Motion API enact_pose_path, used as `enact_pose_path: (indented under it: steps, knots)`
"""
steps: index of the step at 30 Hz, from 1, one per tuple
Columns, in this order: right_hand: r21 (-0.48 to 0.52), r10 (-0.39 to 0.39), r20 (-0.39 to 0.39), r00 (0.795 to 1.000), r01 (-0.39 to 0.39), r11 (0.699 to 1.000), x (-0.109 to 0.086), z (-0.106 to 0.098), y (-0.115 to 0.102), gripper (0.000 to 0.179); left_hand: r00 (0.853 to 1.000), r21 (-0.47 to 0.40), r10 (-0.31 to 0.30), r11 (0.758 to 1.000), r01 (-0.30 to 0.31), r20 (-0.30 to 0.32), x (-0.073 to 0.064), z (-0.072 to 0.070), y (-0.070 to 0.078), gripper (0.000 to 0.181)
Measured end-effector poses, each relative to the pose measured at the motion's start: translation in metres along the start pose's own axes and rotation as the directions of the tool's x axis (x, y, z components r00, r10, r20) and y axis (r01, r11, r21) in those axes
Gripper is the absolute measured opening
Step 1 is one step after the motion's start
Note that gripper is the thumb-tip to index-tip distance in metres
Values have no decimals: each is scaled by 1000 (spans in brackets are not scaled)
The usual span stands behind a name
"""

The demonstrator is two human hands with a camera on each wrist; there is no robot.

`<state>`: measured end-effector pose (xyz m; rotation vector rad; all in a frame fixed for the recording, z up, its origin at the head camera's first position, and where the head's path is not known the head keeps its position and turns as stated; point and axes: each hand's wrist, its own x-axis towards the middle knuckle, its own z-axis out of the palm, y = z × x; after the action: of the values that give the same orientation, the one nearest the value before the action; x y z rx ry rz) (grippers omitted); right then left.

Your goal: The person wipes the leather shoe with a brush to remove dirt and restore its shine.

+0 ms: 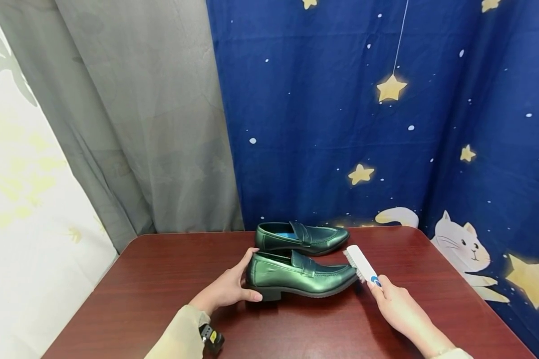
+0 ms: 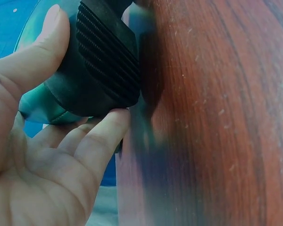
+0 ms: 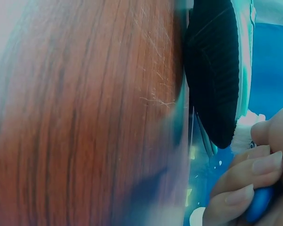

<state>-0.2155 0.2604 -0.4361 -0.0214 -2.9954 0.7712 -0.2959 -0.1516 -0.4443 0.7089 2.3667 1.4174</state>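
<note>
A shiny green loafer [image 1: 292,276] with a black sole and block heel points its toe to the right. At its heel, my left hand [image 1: 228,286] grips the back of the shoe, thumb on one side and fingers on the other. The ridged black heel [image 2: 106,56] shows close up in the left wrist view. My right hand [image 1: 397,304] holds a white-handled brush [image 1: 360,262] with a blue mark. Its pale bristles [image 3: 244,134] touch the toe of the loafer. From the right wrist, the dark sole [image 3: 212,70] is visible, its toe end off the table.
A second green loafer [image 1: 303,238] stands just behind the first, pointing the same way. Both are at the reddish-brown wooden table [image 1: 170,259]. Behind its far edge hang a grey curtain [image 1: 152,124] and a blue star-patterned curtain [image 1: 319,124].
</note>
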Motion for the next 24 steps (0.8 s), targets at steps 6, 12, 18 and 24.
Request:
enact_pose_path:
  steps: [6,12,18,24]
  knots:
    - [2,10,-8,1000,-10,1000,-2,4,-2,24,1000,-10,-1,1000,1,0,0,0,0,111]
    - [9,19,-6,1000,-19,1000,-3,7,-4,25,1000,-6,1,1000,-1,2,-1,0,0,110]
    - [31,30,7,1000,-30,999,-5,8,-6,26,1000,14,4,1000,-4,1,0,0,0,110]
    - [42,38,13,999,-39,998,-7,8,-9,24,1000,18,-5,1000,5,-2,0,-1,1,111]
